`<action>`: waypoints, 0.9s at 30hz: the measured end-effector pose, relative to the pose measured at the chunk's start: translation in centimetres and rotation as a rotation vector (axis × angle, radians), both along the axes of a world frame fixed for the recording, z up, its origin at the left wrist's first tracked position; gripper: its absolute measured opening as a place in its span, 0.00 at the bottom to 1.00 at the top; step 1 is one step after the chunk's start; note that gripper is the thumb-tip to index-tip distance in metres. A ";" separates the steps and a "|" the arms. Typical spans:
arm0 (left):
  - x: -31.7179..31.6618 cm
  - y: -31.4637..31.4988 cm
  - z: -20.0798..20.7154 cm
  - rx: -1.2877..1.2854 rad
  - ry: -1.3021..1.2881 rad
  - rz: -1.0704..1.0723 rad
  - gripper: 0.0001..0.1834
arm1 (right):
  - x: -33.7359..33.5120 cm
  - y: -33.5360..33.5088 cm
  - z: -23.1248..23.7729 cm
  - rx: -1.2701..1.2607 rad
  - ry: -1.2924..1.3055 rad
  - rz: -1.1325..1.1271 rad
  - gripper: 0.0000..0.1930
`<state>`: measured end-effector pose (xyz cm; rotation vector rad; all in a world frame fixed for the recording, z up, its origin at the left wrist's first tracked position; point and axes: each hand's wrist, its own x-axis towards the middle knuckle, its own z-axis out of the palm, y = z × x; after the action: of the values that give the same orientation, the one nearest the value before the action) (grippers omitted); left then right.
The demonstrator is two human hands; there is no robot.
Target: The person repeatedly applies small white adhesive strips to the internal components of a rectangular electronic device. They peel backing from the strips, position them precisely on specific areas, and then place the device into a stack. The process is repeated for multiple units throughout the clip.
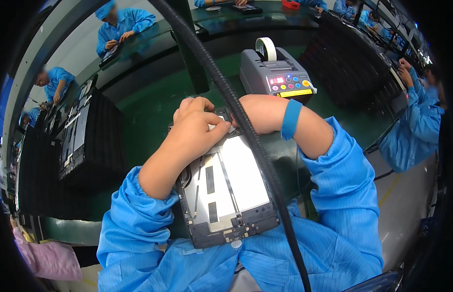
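Note:
An opened tablet (226,182) lies in front of me, tilted slightly, with a shiny silver middle, dark strips and black ends carrying small circuit parts. My left hand (197,124) is over its far end, thumb and fingers bent together near a small pale patch (216,122); what they pinch, if anything, is too small to make out. Close beside it, at the same far end, is my right hand (255,113), a blue band (291,119) round the wrist. Its fingertips are mostly hidden behind a black braided cable (226,92) that crosses the view.
A grey tape dispenser (273,73) with a tape roll stands beyond my hands on the green table (143,109). Tall stacks of black trays rise at left (97,136) and right (348,58). Other people in blue work along the benches.

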<state>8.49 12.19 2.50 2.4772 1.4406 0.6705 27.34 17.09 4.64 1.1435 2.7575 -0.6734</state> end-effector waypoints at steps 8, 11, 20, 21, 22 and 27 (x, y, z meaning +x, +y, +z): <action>0.8 0.5 1.1 -0.051 0.068 0.068 0.11 | 0.4 -0.7 -4.2 0.078 0.430 -0.412 0.17; 0.6 -0.2 0.7 0.132 0.074 0.066 0.16 | 0.6 -1.7 -8.1 -0.445 0.888 -0.702 0.19; -7.3 -14.2 -4.8 -0.264 -0.468 -0.019 0.49 | 4.9 -15.4 -11.4 -0.192 0.740 -0.364 0.39; -6.7 -15.4 -4.7 -0.305 -0.544 -0.040 0.51 | 3.7 -16.3 -10.0 -0.252 0.803 -0.345 0.40; -5.7 -16.3 -4.5 -0.344 -0.624 -0.067 0.54 | 3.1 -17.0 -8.5 -0.282 0.825 -0.333 0.42; -8.2 -17.3 -0.3 -0.229 -0.939 -0.067 0.56 | -0.9 -16.3 -1.1 -0.431 0.904 -0.096 0.43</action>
<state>0.30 -5.14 2.21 1.6234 0.9690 1.3160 26.42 0.74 3.51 1.0308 2.8928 -2.1086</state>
